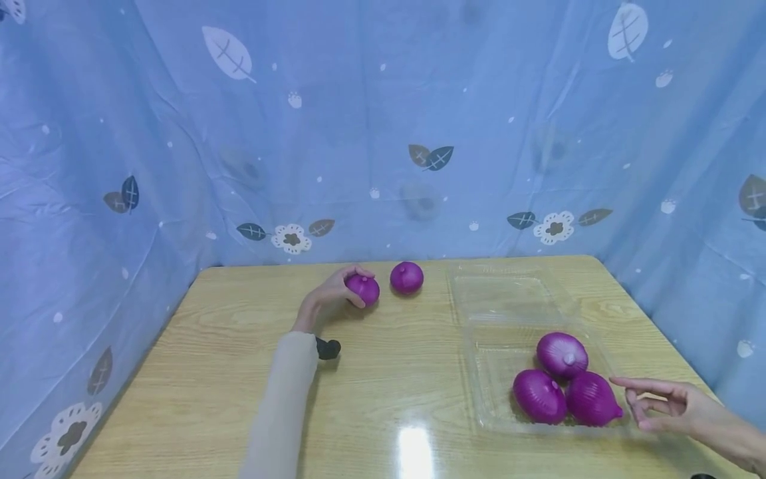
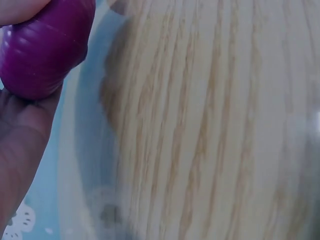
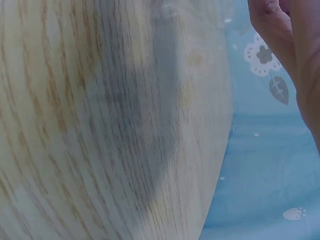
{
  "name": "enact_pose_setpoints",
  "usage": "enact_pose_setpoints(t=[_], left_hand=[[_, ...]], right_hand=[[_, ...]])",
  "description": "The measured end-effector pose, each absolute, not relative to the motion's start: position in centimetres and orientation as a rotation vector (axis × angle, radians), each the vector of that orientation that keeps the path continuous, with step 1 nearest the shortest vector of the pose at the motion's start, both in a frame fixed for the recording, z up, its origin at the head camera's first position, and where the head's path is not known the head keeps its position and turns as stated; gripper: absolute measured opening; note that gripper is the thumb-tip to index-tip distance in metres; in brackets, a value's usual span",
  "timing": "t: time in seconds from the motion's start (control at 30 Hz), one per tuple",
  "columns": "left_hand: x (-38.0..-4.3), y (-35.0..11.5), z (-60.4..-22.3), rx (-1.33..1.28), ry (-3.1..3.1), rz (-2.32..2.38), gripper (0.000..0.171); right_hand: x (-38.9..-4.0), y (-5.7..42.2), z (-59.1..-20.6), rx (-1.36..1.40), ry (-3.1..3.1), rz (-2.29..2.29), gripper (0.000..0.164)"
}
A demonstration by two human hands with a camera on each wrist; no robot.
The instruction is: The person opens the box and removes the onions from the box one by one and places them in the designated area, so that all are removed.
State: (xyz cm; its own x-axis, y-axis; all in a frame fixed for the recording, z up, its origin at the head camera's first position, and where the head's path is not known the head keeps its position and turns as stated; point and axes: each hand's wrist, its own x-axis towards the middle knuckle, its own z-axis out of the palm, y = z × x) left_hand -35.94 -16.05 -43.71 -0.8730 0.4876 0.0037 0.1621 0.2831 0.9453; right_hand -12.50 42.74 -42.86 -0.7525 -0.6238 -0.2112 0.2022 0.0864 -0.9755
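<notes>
At the back of the table, my left hand grips a purple onion, fingers over its top and thumb at its near side. The left wrist view shows that onion large, against the palm. Beside it, slightly to the right, sits a second onion. A clear plastic clamshell box lies unfolded on the right; its near half holds an upper onion, a left onion and a right onion. My right hand is at the box's right edge, fingers loosely bent, index fingertip close to the right onion.
The box's other half, its flat lid, extends toward the back edge of the wooden table. A blue patterned curtain encloses the back and both sides. A black device sits at the left wrist.
</notes>
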Motion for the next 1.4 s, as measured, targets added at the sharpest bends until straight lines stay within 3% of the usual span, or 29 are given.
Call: enact_pose_setpoints(t=[0.3,1.0,1.4], left_hand=[[-36.5,-14.9,-43.8,0.466,2.241,1.661,0.065],[-36.0,-15.4,-44.1,0.495,2.329,1.655,0.065],[-36.0,-16.2,-43.7,0.493,2.367,1.573,0.081]], right_hand=[[-12.4,42.6,-42.9,-0.433,1.745,-1.747,0.054],[-12.4,42.5,-43.1,-0.482,1.761,-1.750,0.056],[-12.2,42.5,-42.9,-0.474,1.758,-1.746,0.056]])
